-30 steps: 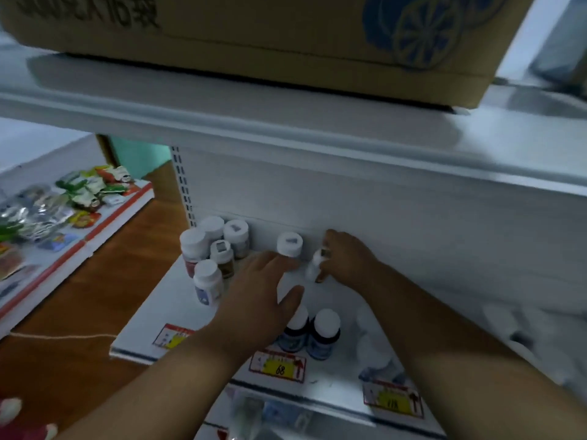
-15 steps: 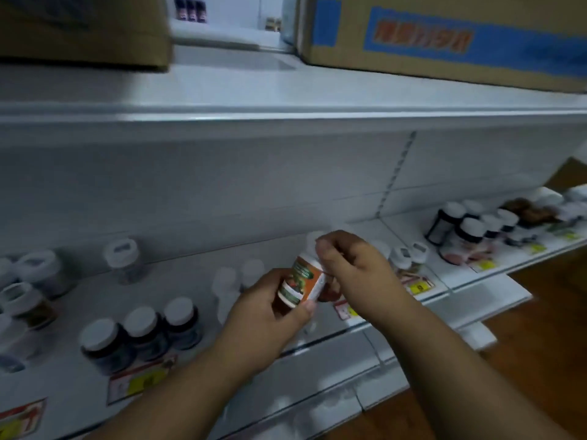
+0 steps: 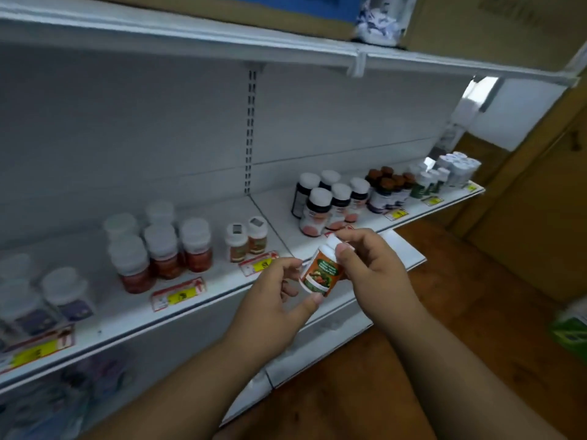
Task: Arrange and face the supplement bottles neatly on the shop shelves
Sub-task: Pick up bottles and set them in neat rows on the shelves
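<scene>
A small white-capped bottle with an orange and green label (image 3: 320, 273) is held in front of the white shelf (image 3: 222, 284), tilted with its cap up. My left hand (image 3: 273, 309) pinches its lower end between thumb and fingers. My right hand (image 3: 371, 268) grips its cap end from the right. Just behind it on the shelf stand two matching small bottles (image 3: 246, 239). To their left is a group of clear bottles with red contents (image 3: 162, 249).
Dark bottles with white caps (image 3: 330, 201), brown-capped bottles (image 3: 389, 188) and white bottles (image 3: 451, 171) fill the shelf's right part. Blurred purple-label bottles (image 3: 60, 296) stand at far left. Yellow price tags line the shelf edge. Cardboard boxes (image 3: 495, 23) sit on the upper shelf. A wooden floor lies below right.
My hands lifted the orange-label bottle from the shelf's left end, and my view swung right along the shelf. Both hands now hold it in front of the matching pair.
</scene>
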